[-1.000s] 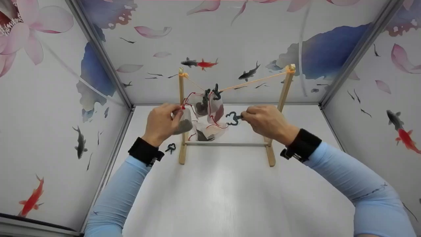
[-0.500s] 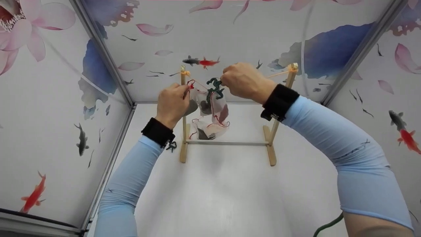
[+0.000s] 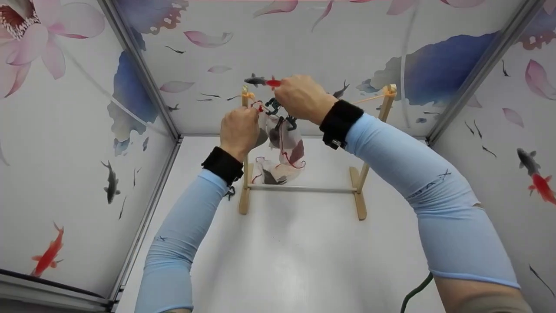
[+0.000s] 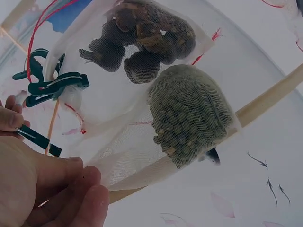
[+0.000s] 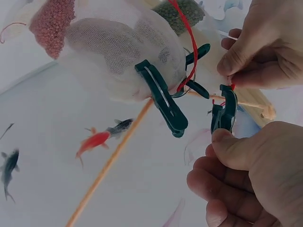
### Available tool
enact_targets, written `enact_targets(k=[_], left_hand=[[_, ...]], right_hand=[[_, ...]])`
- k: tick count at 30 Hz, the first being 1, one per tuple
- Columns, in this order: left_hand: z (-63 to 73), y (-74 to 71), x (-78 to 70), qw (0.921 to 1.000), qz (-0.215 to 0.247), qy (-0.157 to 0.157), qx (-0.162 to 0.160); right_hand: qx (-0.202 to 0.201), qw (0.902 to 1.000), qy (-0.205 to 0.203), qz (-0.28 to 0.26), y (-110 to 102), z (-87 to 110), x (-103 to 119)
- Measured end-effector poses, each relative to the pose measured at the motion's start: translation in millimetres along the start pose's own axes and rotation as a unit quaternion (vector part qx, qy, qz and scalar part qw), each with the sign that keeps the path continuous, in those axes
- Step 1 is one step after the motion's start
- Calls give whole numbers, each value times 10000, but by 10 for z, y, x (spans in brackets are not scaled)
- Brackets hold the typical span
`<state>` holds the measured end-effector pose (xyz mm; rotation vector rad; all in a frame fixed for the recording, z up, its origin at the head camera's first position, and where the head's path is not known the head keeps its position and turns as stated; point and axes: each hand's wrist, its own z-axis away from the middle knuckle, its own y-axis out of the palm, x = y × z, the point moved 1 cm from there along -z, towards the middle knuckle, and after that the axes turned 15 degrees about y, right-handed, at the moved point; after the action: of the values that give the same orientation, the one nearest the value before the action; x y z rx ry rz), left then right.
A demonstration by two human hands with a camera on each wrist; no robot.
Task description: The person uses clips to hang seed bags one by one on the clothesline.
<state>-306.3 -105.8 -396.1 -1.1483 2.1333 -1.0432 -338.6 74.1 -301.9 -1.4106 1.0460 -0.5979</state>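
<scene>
My left hand pinches the gathered neck of a white mesh bag of small green beans, which hangs below the fingers. My right hand grips a dark green clip by its handle end, beside the orange cord. In the right wrist view, the clip's jaws are close to the left fingertips and the red drawstring; whether they bite the bag cannot be told. Another mesh bag, with dark brown dried pieces, hangs by green clips on the cord. A bag of reddish beans is beside it.
Two wooden posts carry the cord, joined low down by a pale crossbar. Behind the bar lies another mesh bag. A spare clip lies near the left foot, partly hidden by the left wrist. Printed panels enclose the table.
Both hands have risen to the cord's left part. The right hand has moved up and left with the clip; the left has lifted the green bean bag up and right.
</scene>
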Motion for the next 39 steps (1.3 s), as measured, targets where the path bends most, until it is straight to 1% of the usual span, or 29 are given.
enact_targets(k=[2, 5, 8, 11, 13, 16, 19, 21, 23, 24, 26, 29, 31, 32, 33, 34, 36, 39], left_hand=[[-31, 26, -19, 10000, 90, 25, -34], [-59, 65, -36, 9993, 325, 119, -168], [-53, 91, -35, 9975, 617, 201, -296], [-30, 96, -15, 9953, 880, 165, -368], [-14, 88, 0, 9943, 1000, 113, -363], [1, 72, 19, 9923, 1192, 68, -343], [20, 59, 32, 9901, 1379, 58, -270], [41, 52, 41, 9891, 1458, 89, -209], [64, 48, 57, 9886, 1489, 147, -169], [77, 46, 68, 9887, 1480, 182, -157], [101, 43, 99, 9884, 1489, 242, -169], [148, 34, 155, 9881, 1499, 292, -201], [187, 32, 191, 9880, 1498, 328, -199], [209, 31, 208, 9882, 1482, 341, -204], [232, 29, 224, 9881, 1478, 365, -207], [254, 29, 239, 9882, 1467, 384, -221], [299, 39, 272, 9886, 1413, 437, -267], [367, 60, 329, 9892, 1337, 478, -357]], right_hand=[[11, 9998, -7, 191, 20, -34, 33], [54, 9993, -30, 362, 59, -64, 84], [118, 9989, -83, 438, 97, -75, 113], [175, 9987, -220, 424, 126, -74, 103], [218, 9985, -336, 375, 145, -65, 75], [247, 9988, -394, 119, 164, -41, 24], [114, 9991, -351, -223, 177, 23, -20], [-196, 9983, -387, -389, 189, 100, -41], [-700, 9947, -509, -555, 219, 206, -65], [-1007, 9909, -596, -662, 246, 267, -82], [-1696, 9785, -833, -824, 319, 394, -121], [-2592, 9522, -1171, -1111, 487, 571, -199], [-2949, 9387, -1330, -1193, 630, 671, -255], [-3042, 9349, -1363, -1216, 706, 718, -284], [-3073, 9337, -1358, -1238, 786, 765, -316], [-3038, 9349, -1321, -1270, 862, 813, -347], [-2827, 9432, -1078, -1371, 1007, 907, -406], [-2214, 9606, -422, -1627, 1209, 1049, -495]])
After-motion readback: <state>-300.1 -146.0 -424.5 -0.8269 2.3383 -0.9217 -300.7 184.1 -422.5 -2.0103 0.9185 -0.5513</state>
